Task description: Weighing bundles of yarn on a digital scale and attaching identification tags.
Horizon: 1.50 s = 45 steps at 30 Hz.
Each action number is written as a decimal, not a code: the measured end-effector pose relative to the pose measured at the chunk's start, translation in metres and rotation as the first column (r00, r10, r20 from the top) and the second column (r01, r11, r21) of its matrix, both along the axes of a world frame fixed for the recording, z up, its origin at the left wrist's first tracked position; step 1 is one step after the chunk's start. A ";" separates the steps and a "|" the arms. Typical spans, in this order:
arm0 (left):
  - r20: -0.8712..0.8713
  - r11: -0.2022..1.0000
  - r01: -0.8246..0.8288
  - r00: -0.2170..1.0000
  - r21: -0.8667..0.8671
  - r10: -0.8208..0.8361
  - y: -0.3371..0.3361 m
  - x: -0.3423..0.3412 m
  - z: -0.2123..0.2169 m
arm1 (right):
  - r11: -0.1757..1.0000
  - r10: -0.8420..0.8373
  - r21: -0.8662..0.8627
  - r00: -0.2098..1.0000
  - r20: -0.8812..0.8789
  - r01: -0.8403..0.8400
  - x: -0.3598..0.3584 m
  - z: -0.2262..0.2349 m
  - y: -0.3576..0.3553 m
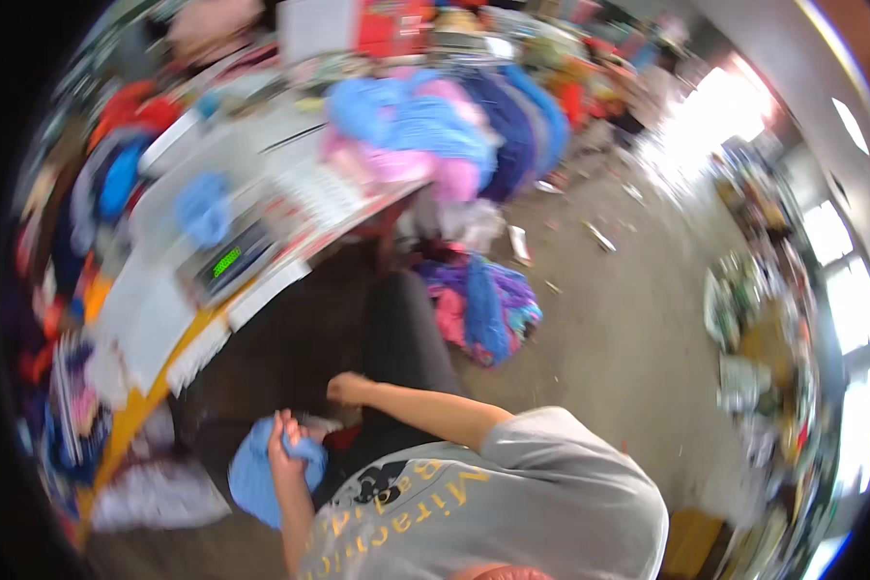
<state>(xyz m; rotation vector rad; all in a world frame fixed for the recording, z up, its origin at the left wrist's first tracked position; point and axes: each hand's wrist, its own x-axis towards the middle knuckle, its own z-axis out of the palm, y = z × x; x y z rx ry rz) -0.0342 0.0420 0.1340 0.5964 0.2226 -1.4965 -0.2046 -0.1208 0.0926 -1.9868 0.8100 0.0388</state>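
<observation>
My left hand, low in the head view, is closed on a light blue soft bundle that looks like yarn or knitted cloth. Part of the bundle bulges out below the fingers. To its right, my right hand is curled into a fist over my dark-trousered leg; what it holds, if anything, is hidden. Ahead on the table, a scale shows a lit green display. Just beyond the display lies another light blue bundle, similar in colour.
Blue and pink soft bundles are heaped on the table, with dark blue ones hanging over its right end. A multicoloured pile lies on the floor. Packed goods line the right wall. White cloth lies under the table.
</observation>
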 end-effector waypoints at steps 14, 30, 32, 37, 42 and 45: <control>0.047 0.992 -0.086 0.996 0.097 0.081 -0.013 -0.004 0.016 | 0.902 -0.198 0.402 0.978 0.068 0.155 -0.022 0.025 -0.010; 0.750 0.905 -0.247 -0.507 0.345 -0.424 0.032 -0.002 0.196 | 0.415 -0.105 0.890 0.962 0.251 -0.187 0.077 0.218 0.079; 0.844 0.924 -0.071 -0.385 0.375 -0.372 0.039 0.005 0.220 | 0.370 -0.131 0.899 0.944 0.301 -0.235 0.079 0.231 0.086; 0.902 0.884 0.355 0.193 0.303 -0.386 0.068 0.045 0.215 | 0.216 0.034 0.893 0.917 0.397 -0.395 0.086 0.208 0.067; 0.946 0.920 0.371 0.234 0.128 -0.226 0.134 0.171 0.146 | 0.098 -0.083 0.984 0.987 -0.139 0.147 0.105 0.103 0.041; 0.907 0.990 -0.105 0.419 0.092 -0.040 0.211 0.282 0.139 | 0.094 -0.100 0.872 0.876 -0.473 0.481 0.101 0.051 0.052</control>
